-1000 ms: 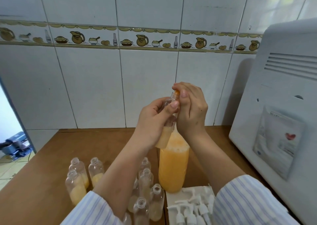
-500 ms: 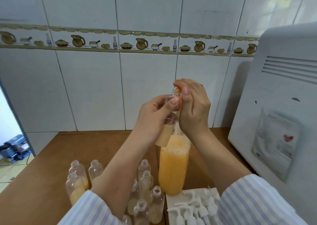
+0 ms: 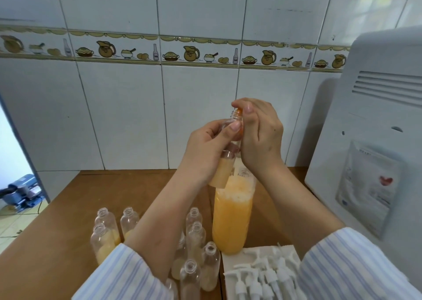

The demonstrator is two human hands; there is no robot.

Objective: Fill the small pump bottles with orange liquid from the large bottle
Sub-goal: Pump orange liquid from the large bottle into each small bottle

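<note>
Legible text, one item: "XO" on the little painted bottles (image 3: 155,52) in my wall's tile border (image 3: 127,55). Pouch (image 3: 367,190) print unreadable.

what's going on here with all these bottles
A person is filling small pump bottles with orange liquid. The left hand holds one partly filled small bottle up over the table, and the right hand works at its neck. The large bottle of orange liquid stands below. Other small bottles stand open, some partly filled, and the white pump tops lie unused.
</note>
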